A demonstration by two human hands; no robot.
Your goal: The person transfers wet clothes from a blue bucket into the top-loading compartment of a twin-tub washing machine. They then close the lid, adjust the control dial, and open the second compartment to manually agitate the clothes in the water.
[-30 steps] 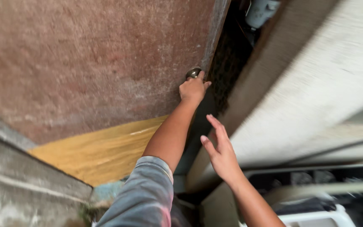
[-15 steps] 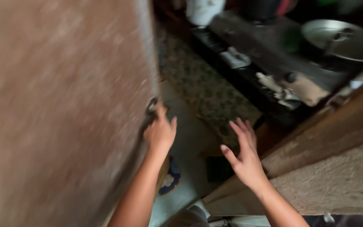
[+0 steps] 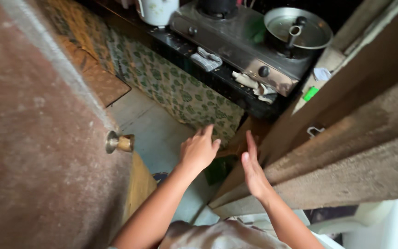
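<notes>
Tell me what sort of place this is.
Most likely a small home kitchen, seen through an open door. A gas stove sits on a counter, a lidded pan on it, and a leaf-print curtain hangs below.

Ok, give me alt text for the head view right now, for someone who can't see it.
Both hands are raised, open and empty in a doorway, the left hand near the brown wooden door with its round brass knob, the right hand beside the rough door frame. Beyond stands a steel two-burner gas stove holding a lidded metal pan, above a green leaf-patterned curtain.
</notes>
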